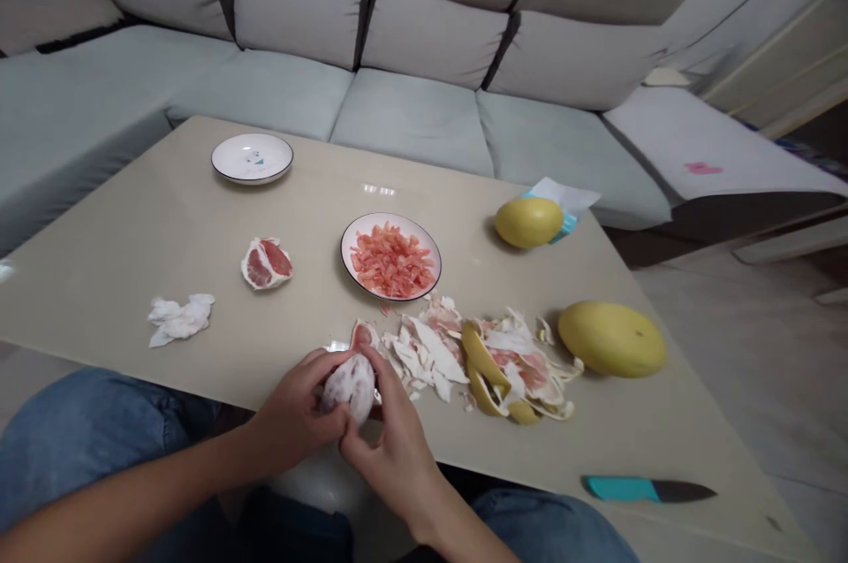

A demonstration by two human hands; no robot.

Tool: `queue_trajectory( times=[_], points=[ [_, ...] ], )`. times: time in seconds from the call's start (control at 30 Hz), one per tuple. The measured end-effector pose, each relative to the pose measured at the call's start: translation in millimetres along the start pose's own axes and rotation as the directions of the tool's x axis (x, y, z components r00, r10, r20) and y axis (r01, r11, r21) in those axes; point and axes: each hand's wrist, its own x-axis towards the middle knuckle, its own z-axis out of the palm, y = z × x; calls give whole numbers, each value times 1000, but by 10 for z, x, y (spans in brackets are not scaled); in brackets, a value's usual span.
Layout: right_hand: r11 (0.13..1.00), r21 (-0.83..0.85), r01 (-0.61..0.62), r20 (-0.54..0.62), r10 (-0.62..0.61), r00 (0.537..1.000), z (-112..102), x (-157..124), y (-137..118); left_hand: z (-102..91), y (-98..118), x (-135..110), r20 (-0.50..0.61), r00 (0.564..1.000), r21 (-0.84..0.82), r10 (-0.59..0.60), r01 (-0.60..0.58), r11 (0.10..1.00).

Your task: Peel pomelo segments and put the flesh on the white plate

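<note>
My left hand (295,417) and my right hand (390,435) both grip one pale pink pomelo segment (350,386), still in its white membrane, at the near edge of the beige table (132,227). Fingers of both hands curl round it from either side. Just right of my hands lies a heap of torn white membrane and yellow pomelo peel (483,355). Beyond that stands a plate of peeled pink pomelo flesh (390,258).
A part-peeled pomelo chunk (266,262) and a crumpled tissue (178,318) lie to the left. An empty white plate (253,158) sits far left. Two whole yellow pomelos (610,338) (528,221) rest on the right. A teal-handled knife (646,490) lies at the near right edge. A grey sofa (411,77) stands behind.
</note>
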Motion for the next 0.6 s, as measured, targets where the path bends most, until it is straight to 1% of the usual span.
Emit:
queue_trajectory(
  times=[0.13, 0.23, 0.33, 0.4, 0.5, 0.57, 0.6],
  points=[
    [995, -59, 75, 7, -75, 997, 7, 17, -3, 20, -11, 13, -31, 999, 36, 16, -15, 999],
    [993, -73, 94, -17, -95, 995, 1, 22, -19, 25, -41, 19, -40, 998, 58, 41, -39, 998],
    [992, -67, 104, -39, -107, 994, 21, -9, -19, 21, -68, 6, -26, 997, 31, 71, -70, 997],
    [996, -39, 75, -38, -77, 996, 44, -40, -14, 11, -76, -10, -8, 997, 20, 74, -74, 997],
    [1000, 25, 0, -30, 1, 1000, 40, -56, -30, -16, -68, -20, 28, 996, 14, 88, -89, 996],
    [995, 78, -69, 12, 68, 998, -19, -27, -66, -37, -51, -10, 45, 996, 7, 82, -82, 997],
    [988, 109, -113, 60, 107, 992, -65, -1, -89, -45, -42, 0, 47, 996, -2, 69, -69, 998]
  ],
)
